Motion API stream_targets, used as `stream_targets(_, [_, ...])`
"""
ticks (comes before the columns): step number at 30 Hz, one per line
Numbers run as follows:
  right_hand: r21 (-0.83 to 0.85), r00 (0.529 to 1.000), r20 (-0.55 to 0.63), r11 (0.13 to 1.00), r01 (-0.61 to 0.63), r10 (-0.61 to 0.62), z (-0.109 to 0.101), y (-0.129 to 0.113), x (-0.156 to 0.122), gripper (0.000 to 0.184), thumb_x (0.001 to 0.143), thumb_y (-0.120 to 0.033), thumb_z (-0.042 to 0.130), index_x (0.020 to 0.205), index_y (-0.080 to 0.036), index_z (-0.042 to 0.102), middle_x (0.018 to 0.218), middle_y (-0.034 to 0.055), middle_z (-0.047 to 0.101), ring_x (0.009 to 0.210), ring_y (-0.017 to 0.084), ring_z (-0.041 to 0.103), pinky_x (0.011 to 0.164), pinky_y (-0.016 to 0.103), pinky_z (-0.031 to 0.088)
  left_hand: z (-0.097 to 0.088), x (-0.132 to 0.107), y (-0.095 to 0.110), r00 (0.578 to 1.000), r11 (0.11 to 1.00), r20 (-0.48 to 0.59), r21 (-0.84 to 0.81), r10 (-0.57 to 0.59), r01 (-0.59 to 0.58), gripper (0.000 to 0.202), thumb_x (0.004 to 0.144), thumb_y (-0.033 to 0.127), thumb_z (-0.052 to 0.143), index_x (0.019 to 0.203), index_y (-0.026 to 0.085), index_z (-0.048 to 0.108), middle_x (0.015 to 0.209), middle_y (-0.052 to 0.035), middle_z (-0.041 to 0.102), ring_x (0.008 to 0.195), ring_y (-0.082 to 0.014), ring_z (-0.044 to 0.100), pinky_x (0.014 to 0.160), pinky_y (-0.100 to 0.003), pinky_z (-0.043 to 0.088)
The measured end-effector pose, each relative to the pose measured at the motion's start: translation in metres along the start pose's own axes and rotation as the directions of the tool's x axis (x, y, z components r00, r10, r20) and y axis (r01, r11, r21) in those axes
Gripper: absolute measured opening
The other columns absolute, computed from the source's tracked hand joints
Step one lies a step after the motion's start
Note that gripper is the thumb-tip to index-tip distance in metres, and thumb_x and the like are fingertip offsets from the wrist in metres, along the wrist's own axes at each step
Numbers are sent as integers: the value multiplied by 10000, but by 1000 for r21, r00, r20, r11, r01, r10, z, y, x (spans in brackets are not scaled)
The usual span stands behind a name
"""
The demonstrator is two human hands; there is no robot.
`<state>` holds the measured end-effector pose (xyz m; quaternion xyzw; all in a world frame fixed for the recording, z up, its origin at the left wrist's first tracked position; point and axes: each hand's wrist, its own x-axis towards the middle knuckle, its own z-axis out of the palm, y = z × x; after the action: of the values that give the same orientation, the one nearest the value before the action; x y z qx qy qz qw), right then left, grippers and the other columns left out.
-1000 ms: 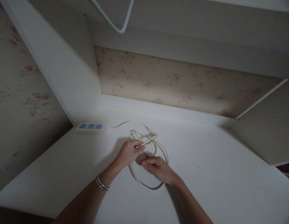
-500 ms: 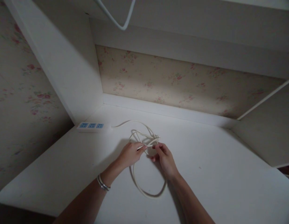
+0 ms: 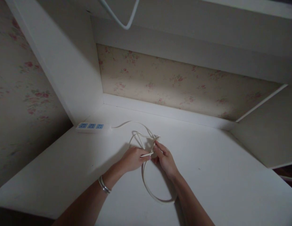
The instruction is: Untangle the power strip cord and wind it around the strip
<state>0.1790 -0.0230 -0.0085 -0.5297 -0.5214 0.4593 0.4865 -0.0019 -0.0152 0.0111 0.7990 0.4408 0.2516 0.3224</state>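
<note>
Left hand (image 3: 133, 159) pinches the cord (image 3: 148, 154); right hand (image 3: 166, 160), nearer the tangle (image 3: 156, 137) on the far side, pinches too, grip narrow!

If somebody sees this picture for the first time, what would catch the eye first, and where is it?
Probably the left hand and right hand at the lower middle, both holding a pale looped cable over the white tabletop. Next, a power strip with three blue sockets stands out, lying toward the tabletop's back left. Behind, floral wallpaper shows in a band across the back.
</note>
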Motion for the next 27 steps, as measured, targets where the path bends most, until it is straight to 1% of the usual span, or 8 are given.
stream_targets(3, [57,996,-34,995,-76,78,-1,-3,0,596,745,-532,658,1237,-199,609,830,34,668,467,85,473,468,252,411,1,-1,0,999,999,-7,-11,46,-46,322,866,416,535,707,185,694,636,0,640,604,-122,519,578,-214,343])
stream_targets(5, [134,994,-33,986,-103,109,-1,-5,0,610,729,-516,690,1239,-192,609,722,8,641,453,83,451,470,249,392,1,-1,0,997,997,-23,0,71,-71,298,879,401,527,750,200,704,690,-14,671,650,-139,554,619,-229,368])
stream_targets(8, [226,992,-15,967,-117,124,-2,-6,0,617,723,-490,715,1252,-194,601,537,-41,553,461,94,446,502,251,382,2,-2,1,992,993,-43,27,115,-114,249,895,369,515,834,224,707,801,-27,700,757,-164,599,691,-243,402])
stream_targets(12, [234,994,-4,967,-105,109,-3,-4,1,563,742,-461,716,1227,-194,618,491,-52,520,455,92,432,503,249,362,1,-4,4,987,985,-60,89,151,-146,214,911,324,497,873,235,687,884,-31,689,855,-174,618,759,-252,421])
stream_targets(18, [191,993,99,978,-87,69,-5,-5,0,448,798,-499,644,1104,-174,686,524,-26,538,449,97,416,479,251,333,-1,-5,12,980,995,-188,82,72,-57,180,842,337,604,990,238,629,1007,-33,646,841,-170,613,715,-257,450])
stream_targets(21, [123,984,170,990,-72,50,-6,-9,-2,429,832,-511,597,1066,-168,703,514,-28,506,460,96,411,488,247,324,-2,-5,13,979,998,-194,29,59,-54,286,823,313,622,1102,264,592,1041,-20,653,863,-167,613,721,-253,457])
stream_targets(24, [67,970,240,996,-64,46,-5,-13,-3,416,846,-510,580,1044,-168,711,512,-33,474,481,91,403,492,238,312,-1,-4,12,981,999,-189,-10,35,-37,289,817,299,611,1103,261,596,1019,-17,666,852,-168,619,727,-253,462])
stream_targets(27, [63,967,245,994,-90,72,-2,-12,-4,426,815,-514,618,1073,-184,695,557,-27,514,499,87,413,493,232,310,0,-2,9,981,999,-193,-51,0,-10,321,813,303,600,1130,250,593,979,-18,680,822,-166,627,724,-252,476])
